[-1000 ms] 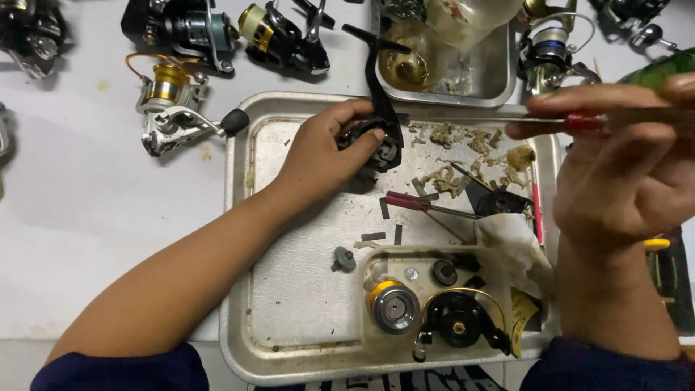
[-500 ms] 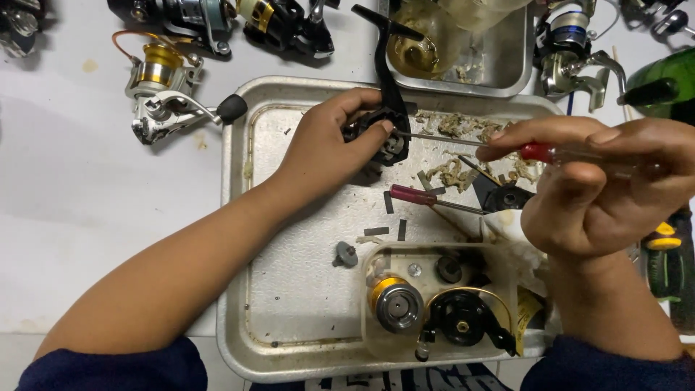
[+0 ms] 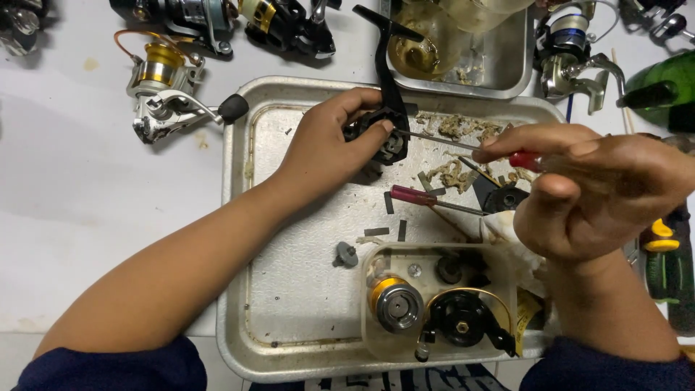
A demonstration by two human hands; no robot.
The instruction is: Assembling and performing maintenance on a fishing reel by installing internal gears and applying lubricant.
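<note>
Two metal trays sit on the bench: a large one (image 3: 239, 217) and a smaller one (image 3: 517, 72). There are two red-handled screwdrivers, one held (image 3: 523, 159), one lying (image 3: 413, 194). One clear tub (image 3: 369, 340) holds parts. One green bottle (image 3: 670, 83) stands by.

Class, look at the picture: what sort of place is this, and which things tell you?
Probably a fishing-reel repair bench: spare spinning reels around a metal tray, and a screwdriver working on an opened black reel body.

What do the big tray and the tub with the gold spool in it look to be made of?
The tray looks like bare metal, probably steel or aluminium: dull grey sheen, scuffs and stains, rolled rim. The tub looks like thin clear plastic: the gold spool and black parts show through its cloudy wall.
</note>
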